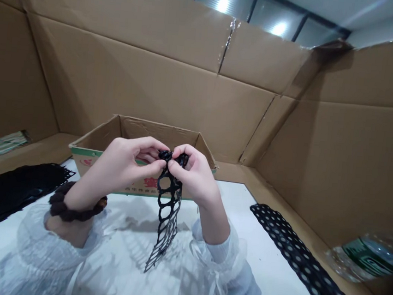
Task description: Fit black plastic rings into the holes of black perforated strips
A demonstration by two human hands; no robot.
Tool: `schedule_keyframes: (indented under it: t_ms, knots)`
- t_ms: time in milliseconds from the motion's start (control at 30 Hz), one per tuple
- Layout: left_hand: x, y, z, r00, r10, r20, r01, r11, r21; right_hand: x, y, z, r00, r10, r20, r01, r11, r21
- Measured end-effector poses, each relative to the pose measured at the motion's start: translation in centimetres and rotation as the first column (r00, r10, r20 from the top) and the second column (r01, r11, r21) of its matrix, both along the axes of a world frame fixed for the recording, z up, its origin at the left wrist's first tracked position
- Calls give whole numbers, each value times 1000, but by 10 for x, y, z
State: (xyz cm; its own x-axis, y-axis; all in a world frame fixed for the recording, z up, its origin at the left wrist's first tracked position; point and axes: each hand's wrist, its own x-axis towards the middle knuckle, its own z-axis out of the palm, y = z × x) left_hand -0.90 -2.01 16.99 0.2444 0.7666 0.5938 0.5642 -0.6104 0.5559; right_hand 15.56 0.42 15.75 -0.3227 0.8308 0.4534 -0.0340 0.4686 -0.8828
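A black strip with rows of round holes (165, 211) hangs from both hands over the white tabletop (129, 224). My left hand (133, 157) pinches its bunched top edge between thumb and fingers. Close beside it, my right hand (194, 170) grips the same top edge, with a small dark bundle under the fingers. The strip's lower end tapers down toward the table and casts a net-like shadow. Exactly how the top is folded is hidden by the fingertips.
An open cardboard box (94, 156) stands behind the hands. Black material (15, 190) lies at left, near striped strips (0, 147). On the right are a flat black holed strip (297, 254) and a plastic bottle (370, 257). Tall cardboard walls (161, 84) surround the table.
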Motion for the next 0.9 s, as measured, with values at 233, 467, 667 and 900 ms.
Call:
schedule_keyframes:
  t_ms: [233, 467, 667, 900]
  knots:
    - [4, 6, -5, 983, 151, -103, -129, 973, 190, 3, 1, 0, 996, 39, 79, -39, 999, 6]
    - [13, 17, -18, 943, 150, -298, -79, 968, 240, -2, 3, -5, 984, -129, 126, 117, 988, 100]
    - [3, 19, -13, 994, 97, -46, -90, 986, 139, 0, 3, -3, 972, -178, 155, 149, 972, 180]
    - [-27, 86, -22, 892, 421, 164, -448, 870, 207, 15, 6, 2, 973, -191, 128, 165, 967, 192]
